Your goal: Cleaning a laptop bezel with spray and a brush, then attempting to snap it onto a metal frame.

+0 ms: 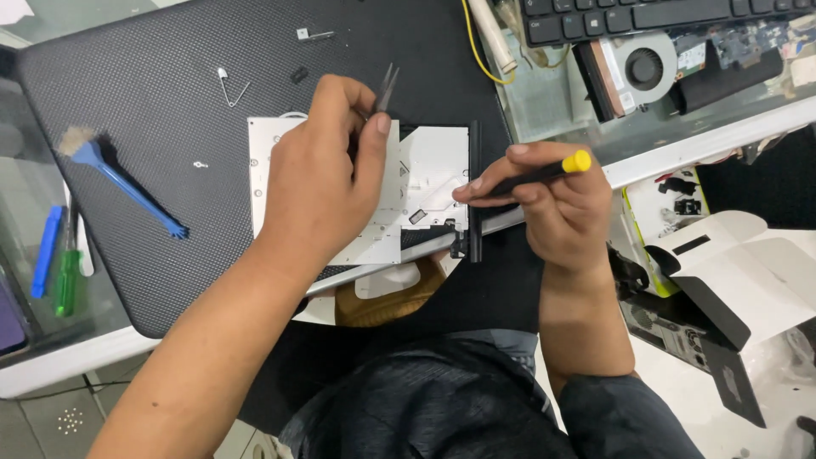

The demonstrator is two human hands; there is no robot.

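Observation:
A flat silver optical drive [429, 174] with a black front bezel lies on a black textured laptop lid [161, 93]. My left hand [327, 170] rests over the drive's left half and pinches dark tweezers [387, 87] that point away from me. My right hand [552, 204] grips a black screwdriver with a yellow cap [544, 172], its tip pointing left toward the drive's right edge near the bezel.
A blue brush [127, 183] and a safety pin [228, 85] lie on the lid. Blue and green tools [55, 259] sit at the left. A keyboard [646, 17], a cooling fan [642, 68] and a yellow cable [480, 55] are at the back right. An open white box [748, 272] lies at the right.

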